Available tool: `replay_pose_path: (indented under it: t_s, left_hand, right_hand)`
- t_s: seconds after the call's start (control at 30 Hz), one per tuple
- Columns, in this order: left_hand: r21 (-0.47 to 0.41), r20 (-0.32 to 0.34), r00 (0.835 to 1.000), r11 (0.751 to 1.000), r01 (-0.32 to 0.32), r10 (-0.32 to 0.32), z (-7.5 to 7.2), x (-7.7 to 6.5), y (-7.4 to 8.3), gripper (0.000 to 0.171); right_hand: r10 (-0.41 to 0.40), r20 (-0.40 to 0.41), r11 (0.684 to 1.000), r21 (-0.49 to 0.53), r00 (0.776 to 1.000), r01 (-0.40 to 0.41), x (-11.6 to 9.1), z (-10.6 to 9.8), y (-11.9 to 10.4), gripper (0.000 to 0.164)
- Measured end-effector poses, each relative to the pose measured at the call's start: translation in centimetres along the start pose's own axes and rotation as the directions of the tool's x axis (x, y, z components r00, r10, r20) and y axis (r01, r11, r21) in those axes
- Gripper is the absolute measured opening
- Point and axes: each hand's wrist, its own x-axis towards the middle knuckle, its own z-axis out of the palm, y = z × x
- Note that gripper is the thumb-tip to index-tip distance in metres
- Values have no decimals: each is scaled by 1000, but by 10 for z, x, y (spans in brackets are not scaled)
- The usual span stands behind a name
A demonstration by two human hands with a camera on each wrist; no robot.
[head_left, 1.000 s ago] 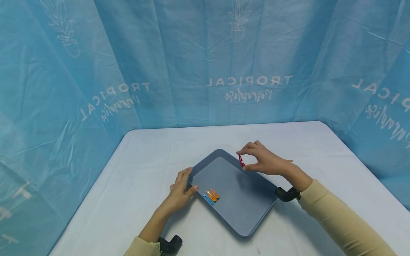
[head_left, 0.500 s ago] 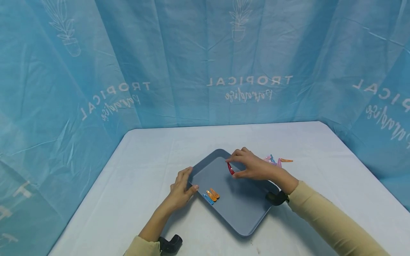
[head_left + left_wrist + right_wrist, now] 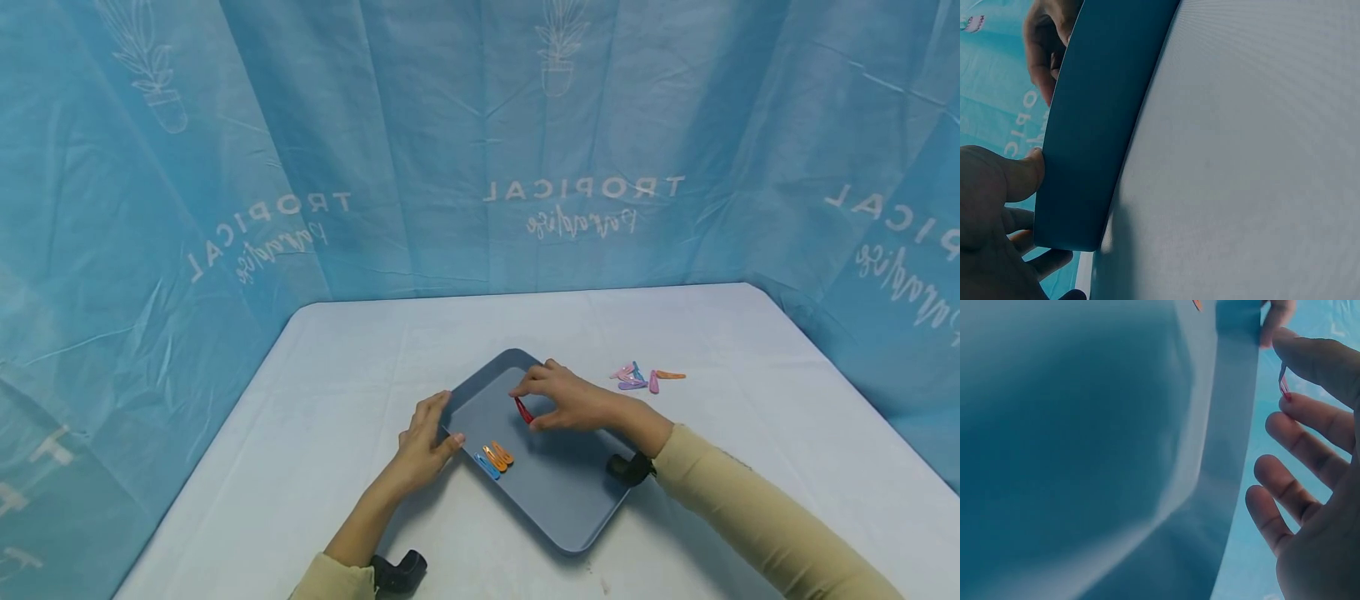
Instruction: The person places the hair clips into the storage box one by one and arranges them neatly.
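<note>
Above the grey-blue tray (image 3: 570, 508), my right hand (image 3: 566, 400) pinches a red snap hair clip (image 3: 523, 410) between thumb and fingertips. The right wrist view shows the red clip (image 3: 1284, 382) spanning thumb and index finger, the other fingers spread apart. My left hand (image 3: 423, 450) rests at the tray's left corner, thumb on the rim and fingers along the neighbouring side. Seen from the left wrist, that thumb (image 3: 1029, 175) touches the tray wall (image 3: 1100, 125). Inside the tray, near the left hand, a blue clip (image 3: 487, 467) lies beside two orange clips (image 3: 497, 459) in a row.
Several loose hair clips, pink, blue, purple and orange (image 3: 671, 375), lie on the white tablecloth (image 3: 360, 358) to the tray's right. A blue printed curtain (image 3: 450, 125) surrounds the table at the back and sides.
My right hand has carried the red clip left and toward me, from the tray's far right rim to over its inside. The loose clips behind it have come into view. The left hand stays put.
</note>
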Motion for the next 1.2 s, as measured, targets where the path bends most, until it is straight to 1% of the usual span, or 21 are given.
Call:
replay_pose_path:
  t_s: [0.23, 0.47, 0.57, 0.77, 1.03, 1.2]
  left_hand:
    - [-5, 5, 1000, 1000, 1, -1, 0, 0, 0, 66]
    - [-2, 1, 1000, 1000, 0, 0, 1, -1, -1, 66]
    - [-8, 7, 1000, 1000, 2, -2, 1, -1, -1, 66]
    - [-15, 14, 1000, 1000, 9, -9, 0, -1, -1, 66]
    - [-3, 14, 1000, 1000, 10, -10, 0, -1, 0, 66]
    - [1, 10, 1000, 1000, 8, -8, 0, -1, 0, 66]
  right_hand:
    - [7, 45, 1000, -15, 999, -6, 7, 10, -4, 51]
    - [-19, 80, 1000, -4, 997, 19, 10, 20, -6, 51]
    - [-16, 97, 1000, -9, 995, 17, 11, 24, -7, 51]
    - [-6, 122, 1000, -12, 993, 7, 12, 28, -9, 50]
    - [-32, 157, 997, -64, 987, 43, 13, 33, -8, 50]
    - [-24, 177, 997, -63, 984, 35, 14, 34, -7, 50]
